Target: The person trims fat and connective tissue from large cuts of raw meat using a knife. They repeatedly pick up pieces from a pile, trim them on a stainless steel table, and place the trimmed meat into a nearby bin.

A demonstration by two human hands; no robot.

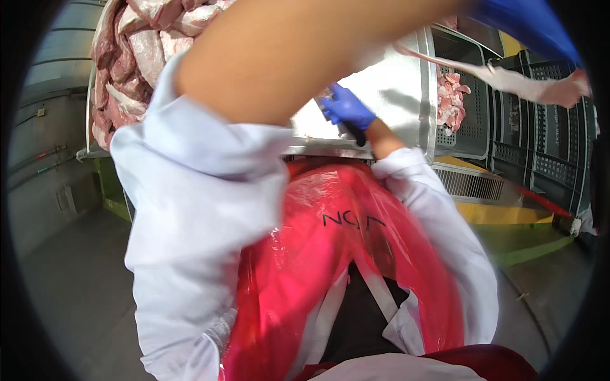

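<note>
My left arm reaches across the work surface to the upper right. Its blue-gloved left hand [530,25] is smeared by motion and partly cut off by the rim, so its fingers do not show clearly. Just below that hand, a long pale strip of meat trimming [511,81] stretches over the dark crates; whether the hand touches it I cannot tell. My right hand [348,108], also blue-gloved, is closed around a knife with a black handle [357,134], low over the metal table [397,89]. Most of the blade is hidden.
Large raw meat pieces [136,60] are heaped at the table's left. Pink trimmings [451,98] lie in a dark perforated crate [470,136] beside the table's right edge. More dark crates [553,133] stand farther right. A metal grating [467,183] lies below them.
</note>
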